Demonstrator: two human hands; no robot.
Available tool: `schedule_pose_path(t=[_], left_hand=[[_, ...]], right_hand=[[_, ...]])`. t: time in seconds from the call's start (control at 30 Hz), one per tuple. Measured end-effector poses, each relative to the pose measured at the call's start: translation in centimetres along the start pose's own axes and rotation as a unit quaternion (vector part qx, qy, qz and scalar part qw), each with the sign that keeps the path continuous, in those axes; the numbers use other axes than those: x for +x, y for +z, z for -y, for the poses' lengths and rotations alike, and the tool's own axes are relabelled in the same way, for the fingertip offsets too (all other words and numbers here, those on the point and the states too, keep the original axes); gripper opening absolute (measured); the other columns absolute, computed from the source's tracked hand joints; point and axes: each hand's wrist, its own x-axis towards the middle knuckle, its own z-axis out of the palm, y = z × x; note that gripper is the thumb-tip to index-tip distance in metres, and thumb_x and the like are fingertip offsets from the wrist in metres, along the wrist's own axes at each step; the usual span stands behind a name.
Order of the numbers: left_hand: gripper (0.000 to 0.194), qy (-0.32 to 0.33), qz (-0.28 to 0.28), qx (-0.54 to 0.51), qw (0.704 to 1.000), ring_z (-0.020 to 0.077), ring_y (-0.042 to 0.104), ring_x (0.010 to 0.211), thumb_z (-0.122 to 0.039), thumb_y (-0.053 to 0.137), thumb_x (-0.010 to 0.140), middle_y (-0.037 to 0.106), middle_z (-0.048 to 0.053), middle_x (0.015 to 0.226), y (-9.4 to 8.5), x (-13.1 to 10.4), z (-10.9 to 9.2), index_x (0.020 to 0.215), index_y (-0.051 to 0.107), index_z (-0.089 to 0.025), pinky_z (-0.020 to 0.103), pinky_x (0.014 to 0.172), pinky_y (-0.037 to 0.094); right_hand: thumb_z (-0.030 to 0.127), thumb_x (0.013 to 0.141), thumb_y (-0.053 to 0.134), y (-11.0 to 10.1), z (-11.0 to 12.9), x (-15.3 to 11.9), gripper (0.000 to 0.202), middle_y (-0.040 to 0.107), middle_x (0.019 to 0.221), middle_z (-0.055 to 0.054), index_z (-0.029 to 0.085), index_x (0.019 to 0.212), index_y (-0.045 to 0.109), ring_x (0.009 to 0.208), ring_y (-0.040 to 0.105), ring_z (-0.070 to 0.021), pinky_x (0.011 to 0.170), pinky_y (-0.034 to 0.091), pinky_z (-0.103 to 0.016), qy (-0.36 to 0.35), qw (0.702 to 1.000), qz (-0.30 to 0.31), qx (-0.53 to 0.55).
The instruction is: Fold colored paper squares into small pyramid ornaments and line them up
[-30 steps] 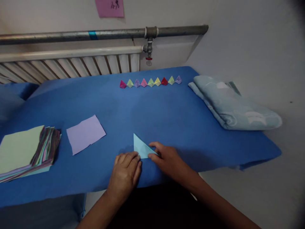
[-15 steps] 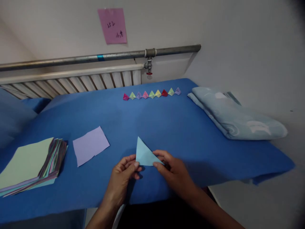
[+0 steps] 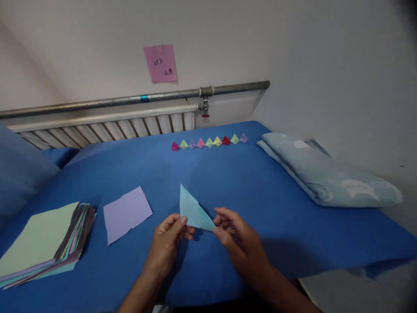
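A light blue sheet of paper (image 3: pixel 193 213), folded into a triangle with its layers slightly parted along the sloping edge, is held just above the blue cloth. My left hand (image 3: pixel 167 241) pinches its lower left corner, thumb in front and fingers behind. At the right corner, my right hand (image 3: pixel 243 245) has its thumb tip against the paper, index finger lifted a little apart and the other fingers curled behind. A flat purple sheet of paper (image 3: pixel 127 214) lies to the left of my hands.
A stack of coloured paper (image 3: pixel 39 239) lies at far left. Several small folded paper pieces (image 3: pixel 209 142) form a row at the back. A folded light blue blanket (image 3: pixel 312 174) rests at right on the blue cloth (image 3: pixel 137 278). Behind are a radiator (image 3: pixel 130 126) and pipe (image 3: pixel 114 102).
The paper triangle has tilted and its layers have come slightly apart. My right index finger has lifted off its edge. The view has tipped upward, so the surroundings sit lower.
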Motion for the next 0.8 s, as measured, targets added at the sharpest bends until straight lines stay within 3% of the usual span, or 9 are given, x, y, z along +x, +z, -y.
schedule_pose_path(t=[0.07,0.13,0.2,0.3,0.37,0.47,0.57,0.67,0.8], left_hand=[[0.032,0.011,0.030,-0.023,0.999,0.0115,0.063,0.057,-0.035,0.085,0.060,0.066,0.000,0.058,0.4,2.5,-1.6,0.070,0.062,-0.014,0.019,0.055,0.049],[0.032,0.003,0.079,-0.052,0.996,0.0116,0.064,0.058,-0.031,0.086,0.058,0.067,0.001,0.061,0.9,5.1,-2.9,0.070,0.062,-0.014,0.020,0.055,0.049],[0.034,0.003,0.103,-0.067,0.992,0.0119,0.064,0.060,-0.030,0.088,0.055,0.067,0.001,0.063,1.5,7.6,-3.7,0.069,0.061,-0.014,0.020,0.056,0.050],[0.037,0.003,0.129,-0.080,0.988,0.0110,0.063,0.062,-0.031,0.088,0.052,0.067,0.000,0.066,2.1,10.2,-3.7,0.068,0.060,-0.015,0.020,0.059,0.050],[0.035,-0.005,0.147,-0.083,0.986,0.0099,0.062,0.061,-0.031,0.087,0.055,0.066,0.001,0.067,2.2,11.1,-3.2,0.069,0.060,-0.014,0.020,0.058,0.049],[0.032,-0.028,0.171,-0.077,0.982,0.0075,0.057,0.056,-0.030,0.085,0.060,0.062,0.000,0.063,1.7,11.8,-2.5,0.071,0.061,-0.013,0.019,0.053,0.044],[0.033,-0.055,0.187,-0.072,0.978,0.0035,0.045,0.046,-0.031,0.085,0.060,0.051,-0.004,0.055,1.2,12.0,-2.5,0.070,0.060,-0.012,0.016,0.043,0.034],[0.036,-0.079,0.193,-0.074,0.975,0.0007,0.033,0.041,-0.033,0.085,0.059,0.043,-0.008,0.052,1.1,12.2,-2.8,0.070,0.058,-0.012,0.015,0.039,0.024],[0.035,-0.099,0.193,-0.045,0.975,0.0009,0.032,0.040,-0.034,0.084,0.061,0.040,-0.008,0.052,1.0,12.3,-3.1,0.071,0.058,-0.013,0.015,0.038,0.021]], right_hand=[[0.038,0.082,0.058,-0.6,0.3,2.4,0.030,0.065,0.089,-0.005,0.021,0.106,0.061,0.075,0.062,-0.0159,0.064,0.050,-0.027,0.048,0.995,-0.053,0.066],[0.043,0.080,0.059,-0.9,0.2,5.6,0.029,0.063,0.081,-0.003,0.021,0.099,0.062,0.063,0.056,-0.0129,0.051,0.044,-0.024,0.108,0.981,-0.085,0.139],[0.042,0.074,0.065,-0.9,-0.3,9.0,0.028,0.063,0.082,-0.002,0.021,0.092,0.061,0.061,0.055,-0.0115,0.043,0.035,-0.020,0.151,0.950,-0.111,0.248],[0.038,0.063,0.072,-0.1,-2.0,13.0,0.029,0.062,0.074,0.000,0.019,0.081,0.059,0.056,0.052,-0.0104,0.039,0.030,-0.019,0.218,0.898,-0.113,0.365],[0.037,0.062,0.071,0.7,-3.5,14.4,0.029,0.060,0.071,0.001,0.019,0.080,0.058,0.054,0.051,-0.0096,0.040,0.030,-0.019,0.219,0.894,-0.120,0.371],[0.038,0.062,0.070,2.0,-5.3,14.7,0.028,0.058,0.068,0.003,0.020,0.079,0.056,0.053,0.049,-0.0090,0.042,0.031,-0.019,0.223,0.893,-0.120,0.371],[0.037,0.064,0.070,2.9,-6.1,14.3,0.029,0.060,0.070,0.001,0.021,0.086,0.059,0.054,0.049,-0.0101,0.043,0.031,-0.020,0.216,0.907,-0.078,0.354],[0.038,0.072,0.065,3.0,-5.7,14.0,0.025,0.060,0.074,0.001,0.021,0.091,0.061,0.057,0.050,-0.0103,0.046,0.033,-0.022,0.168,0.937,-0.028,0.304],[0.039,0.081,0.058,2.0,-4.4,13.8,0.022,0.059,0.080,0.001,0.023,0.096,0.063,0.059,0.048,-0.0096,0.056,0.040,-0.025,0.091,0.970,-0.011,0.224]])
